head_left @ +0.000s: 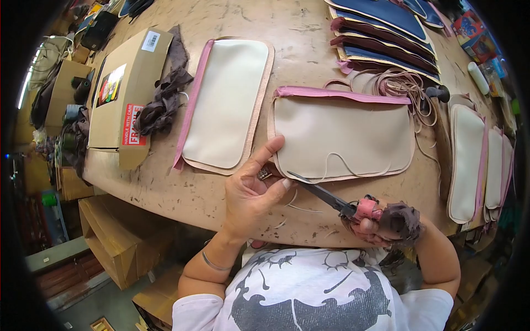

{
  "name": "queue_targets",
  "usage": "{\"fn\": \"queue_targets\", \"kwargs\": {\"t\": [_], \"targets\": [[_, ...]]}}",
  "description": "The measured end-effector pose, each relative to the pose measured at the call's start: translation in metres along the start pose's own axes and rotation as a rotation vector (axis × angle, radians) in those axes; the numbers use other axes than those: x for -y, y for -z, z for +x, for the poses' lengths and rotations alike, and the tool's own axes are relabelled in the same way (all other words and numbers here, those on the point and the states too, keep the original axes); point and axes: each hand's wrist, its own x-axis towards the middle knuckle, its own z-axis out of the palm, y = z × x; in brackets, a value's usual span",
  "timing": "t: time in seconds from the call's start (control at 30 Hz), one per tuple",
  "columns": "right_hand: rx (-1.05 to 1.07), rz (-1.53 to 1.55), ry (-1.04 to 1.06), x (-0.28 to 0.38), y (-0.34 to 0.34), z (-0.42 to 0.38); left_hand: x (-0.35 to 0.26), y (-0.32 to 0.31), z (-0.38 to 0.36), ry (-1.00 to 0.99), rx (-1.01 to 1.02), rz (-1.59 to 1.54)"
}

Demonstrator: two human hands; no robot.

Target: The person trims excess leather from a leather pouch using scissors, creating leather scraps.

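Note:
A beige leather-like pouch panel (337,135) with a pink zipper (342,95) along its far edge lies in front of me. My left hand (253,185) grips its near left corner; the index fingertip rests on top and the other fingers are partly hidden. My right hand (372,229) is closed round dark scissors (326,197), whose grip is wrapped in pink material. Dark cloth (402,223) is bunched about that hand. The blade tips touch the panel's near edge by my left thumb. A thin cut strip (338,157) curls over the panel.
A similar cream panel (226,105) lies to the left, beside a cardboard box (118,91) and dark fabric scraps (165,102). Coiled beige cord (397,85) sits behind the pouch. Navy pieces (381,22) are stacked at the back right; more cream panels (466,160) lie far right.

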Motion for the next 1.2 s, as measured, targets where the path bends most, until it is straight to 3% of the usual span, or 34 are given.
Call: {"fn": "queue_targets", "kwargs": {"t": [0.2, 0.37, 0.6, 0.8, 0.9, 0.97, 1.2], "targets": [[0.087, 0.148, 0.057, -0.012, 0.000, -0.007, -0.002, 0.006, 0.000, 0.094, 0.143, 0.067], [0.050, 0.034, 0.067, -0.003, -0.009, -0.011, -0.008, -0.003, -0.001, 0.163, 0.203, 0.084], [0.012, 0.036, 0.124, -0.021, -0.017, -0.018, -0.001, -0.015, -0.008, 0.167, 0.188, -0.037], [-0.029, 0.092, -0.018, -0.048, -0.017, -0.022, 0.004, -0.020, -0.010, 0.175, 0.220, 0.003], [-0.004, 0.301, -0.012, -0.063, -0.017, -0.023, 0.004, -0.018, -0.008, 0.166, 0.280, 0.054], [0.056, 0.263, -0.014, -0.083, -0.015, -0.020, 0.003, -0.024, -0.009, 0.159, 0.265, 0.035], [-0.029, 0.376, 0.063, -0.073, -0.028, -0.033, 0.012, -0.043, -0.019, 0.082, 0.239, -0.007]]}}
